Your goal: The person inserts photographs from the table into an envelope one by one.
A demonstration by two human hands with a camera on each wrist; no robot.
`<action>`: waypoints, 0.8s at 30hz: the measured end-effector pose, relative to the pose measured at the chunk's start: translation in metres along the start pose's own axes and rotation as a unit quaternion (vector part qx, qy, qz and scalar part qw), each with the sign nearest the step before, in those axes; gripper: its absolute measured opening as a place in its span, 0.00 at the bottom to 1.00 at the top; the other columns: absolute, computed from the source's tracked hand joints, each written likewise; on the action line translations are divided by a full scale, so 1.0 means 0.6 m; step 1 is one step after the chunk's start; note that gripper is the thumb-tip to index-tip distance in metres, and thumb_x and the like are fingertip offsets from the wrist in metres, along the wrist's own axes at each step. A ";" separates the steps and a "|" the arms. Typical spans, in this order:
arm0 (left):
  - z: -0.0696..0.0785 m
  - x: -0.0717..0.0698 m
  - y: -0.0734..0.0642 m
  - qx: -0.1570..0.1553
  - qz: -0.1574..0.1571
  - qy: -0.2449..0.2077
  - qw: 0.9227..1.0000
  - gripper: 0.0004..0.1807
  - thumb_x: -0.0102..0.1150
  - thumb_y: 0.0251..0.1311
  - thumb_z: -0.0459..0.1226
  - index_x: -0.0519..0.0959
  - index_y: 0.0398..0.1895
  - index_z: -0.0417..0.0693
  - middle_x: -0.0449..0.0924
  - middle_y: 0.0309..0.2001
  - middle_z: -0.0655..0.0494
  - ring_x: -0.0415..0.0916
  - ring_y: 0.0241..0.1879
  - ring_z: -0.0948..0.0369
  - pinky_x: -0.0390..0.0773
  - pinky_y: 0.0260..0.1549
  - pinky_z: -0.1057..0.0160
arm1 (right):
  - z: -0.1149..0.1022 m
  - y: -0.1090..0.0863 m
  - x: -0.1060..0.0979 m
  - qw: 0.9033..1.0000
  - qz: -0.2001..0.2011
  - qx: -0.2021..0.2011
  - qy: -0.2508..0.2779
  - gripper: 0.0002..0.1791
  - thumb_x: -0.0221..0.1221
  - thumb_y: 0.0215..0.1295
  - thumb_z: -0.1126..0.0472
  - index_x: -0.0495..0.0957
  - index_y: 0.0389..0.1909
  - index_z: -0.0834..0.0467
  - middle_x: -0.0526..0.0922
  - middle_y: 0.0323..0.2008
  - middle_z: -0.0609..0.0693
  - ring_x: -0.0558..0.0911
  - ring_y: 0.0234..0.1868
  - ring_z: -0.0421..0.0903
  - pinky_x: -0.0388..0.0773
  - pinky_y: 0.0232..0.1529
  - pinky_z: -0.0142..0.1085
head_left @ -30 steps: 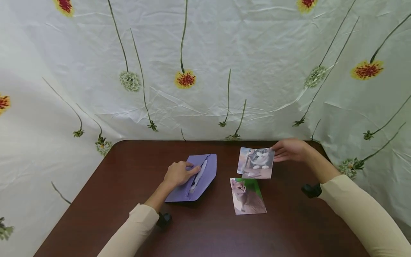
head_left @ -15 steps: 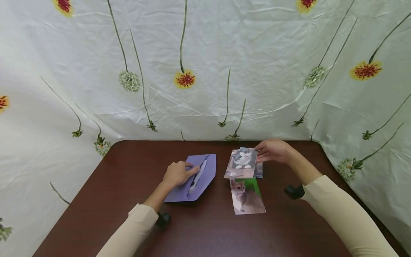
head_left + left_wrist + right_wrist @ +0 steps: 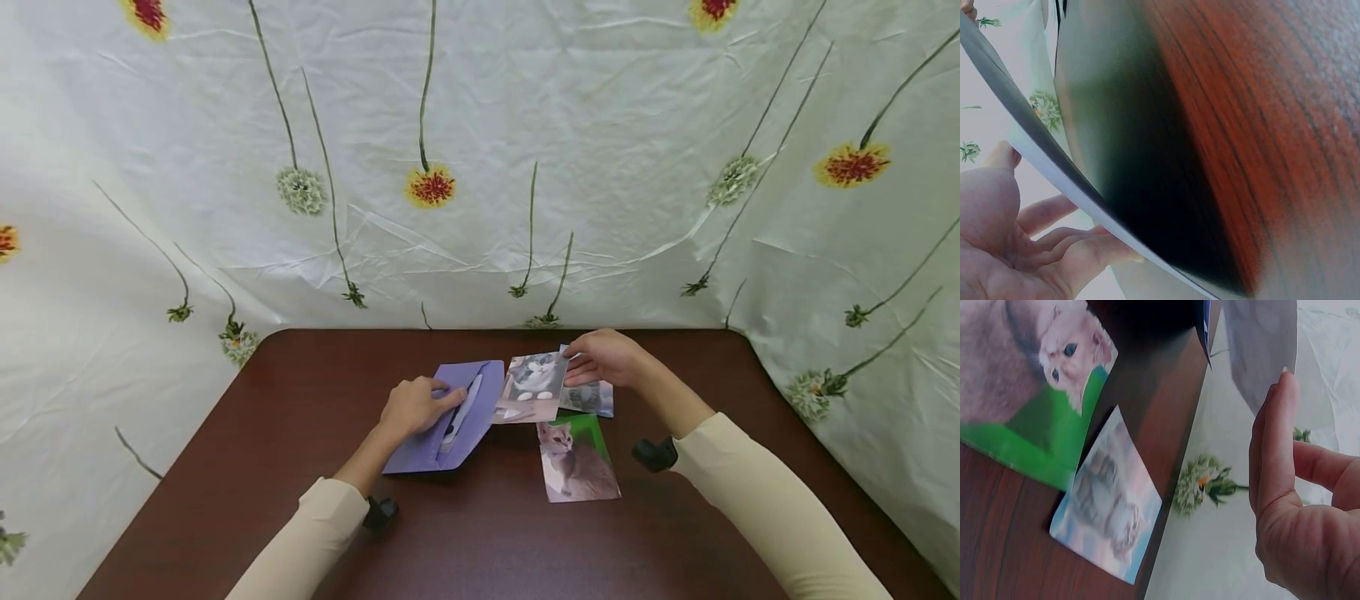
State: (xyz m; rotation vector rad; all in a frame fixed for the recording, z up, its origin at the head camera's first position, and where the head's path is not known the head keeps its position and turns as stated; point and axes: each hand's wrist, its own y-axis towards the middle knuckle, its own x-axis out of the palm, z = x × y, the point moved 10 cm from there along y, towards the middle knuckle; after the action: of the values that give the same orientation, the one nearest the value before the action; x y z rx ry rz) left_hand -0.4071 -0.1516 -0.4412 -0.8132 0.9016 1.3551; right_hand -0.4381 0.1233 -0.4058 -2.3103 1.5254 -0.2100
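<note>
My left hand grips a purple envelope with the thumb by its slit, where something white shows inside. In the left wrist view, the envelope's pale edge runs past the fingers. My right hand pinches the right edge of a photo of a grey and white cat; its left edge meets the envelope's right side. Whether it lies over or behind the flap, I cannot tell. The photo's pale back faces the right wrist camera.
A photo of a reddish cat on green lies on the dark wooden table. Behind it lies another photo of a grey cat, partly covered by the right hand in the head view. A flowered cloth hangs behind the table.
My right hand has carried the grey and white cat photo leftward from above the other photos to the envelope, uncovering the grey cat photo. The left hand and envelope have stayed put.
</note>
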 end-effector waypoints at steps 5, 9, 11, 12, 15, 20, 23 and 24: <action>0.003 0.000 0.001 0.000 0.001 0.003 1.000 0.30 0.58 0.64 0.61 0.86 0.56 0.50 0.84 0.58 0.43 0.80 0.56 0.40 0.80 0.50 0.44 | 0.002 0.007 0.017 1.000 0.005 -0.001 0.011 0.22 0.48 0.75 0.68 0.64 0.62 0.81 0.73 0.45 0.67 0.86 0.30 0.47 0.86 0.38 0.36; 0.005 0.000 0.001 0.001 -0.001 0.006 1.000 0.30 0.57 0.65 0.61 0.86 0.56 0.49 0.84 0.58 0.42 0.80 0.57 0.40 0.79 0.51 0.43 | 0.004 0.014 0.026 1.000 0.011 -0.002 0.018 0.20 0.47 0.75 0.68 0.66 0.60 0.80 0.74 0.41 0.65 0.86 0.29 0.47 0.86 0.37 0.35; 0.005 0.001 0.001 0.001 -0.004 0.006 1.000 0.31 0.57 0.65 0.61 0.85 0.57 0.49 0.83 0.58 0.42 0.79 0.58 0.39 0.79 0.52 0.43 | 0.006 0.017 0.031 1.000 0.012 0.001 0.023 0.19 0.47 0.75 0.68 0.67 0.59 0.80 0.75 0.39 0.64 0.86 0.28 0.48 0.86 0.37 0.35; 0.005 0.001 0.000 0.001 -0.005 0.007 1.000 0.31 0.57 0.65 0.61 0.85 0.57 0.48 0.83 0.58 0.42 0.79 0.58 0.39 0.79 0.52 0.43 | 0.007 0.019 0.034 1.000 0.010 0.001 0.024 0.19 0.47 0.75 0.68 0.68 0.58 0.80 0.76 0.38 0.64 0.86 0.28 0.48 0.86 0.37 0.36; 0.003 0.000 -0.001 -0.002 -0.002 0.006 1.000 0.31 0.57 0.65 0.61 0.85 0.57 0.48 0.83 0.58 0.41 0.79 0.58 0.39 0.79 0.52 0.43 | 0.006 0.023 0.046 1.000 0.004 -0.001 0.025 0.19 0.47 0.76 0.68 0.68 0.58 0.80 0.77 0.37 0.63 0.87 0.28 0.48 0.86 0.37 0.36; 0.002 -0.001 -0.002 -0.001 0.002 0.004 1.000 0.31 0.57 0.65 0.60 0.85 0.57 0.47 0.82 0.59 0.39 0.79 0.58 0.38 0.79 0.52 0.42 | 0.005 0.028 0.064 1.000 -0.001 0.000 0.026 0.20 0.47 0.76 0.68 0.68 0.59 0.80 0.77 0.36 0.63 0.87 0.27 0.48 0.86 0.36 0.36; 0.004 0.000 -0.002 0.002 0.002 0.004 1.000 0.31 0.57 0.66 0.60 0.85 0.57 0.46 0.82 0.59 0.39 0.79 0.58 0.38 0.79 0.52 0.42 | 0.009 0.031 0.070 1.000 0.001 0.004 0.028 0.19 0.47 0.76 0.69 0.69 0.59 0.80 0.77 0.36 0.63 0.87 0.27 0.48 0.86 0.36 0.36; 0.005 0.000 -0.002 0.001 0.002 0.003 1.000 0.31 0.57 0.66 0.60 0.85 0.57 0.46 0.82 0.59 0.39 0.79 0.58 0.38 0.79 0.52 0.42 | 0.010 0.032 0.072 1.000 0.000 0.006 0.028 0.19 0.48 0.75 0.69 0.69 0.59 0.80 0.77 0.36 0.63 0.87 0.27 0.48 0.86 0.36 0.36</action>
State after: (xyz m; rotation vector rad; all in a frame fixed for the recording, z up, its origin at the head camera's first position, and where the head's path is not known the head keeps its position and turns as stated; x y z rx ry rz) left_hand -0.4058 -0.1489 -0.4396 -0.8144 0.9094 1.3553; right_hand -0.4352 0.0784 -0.4221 -2.3120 1.5471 -0.2849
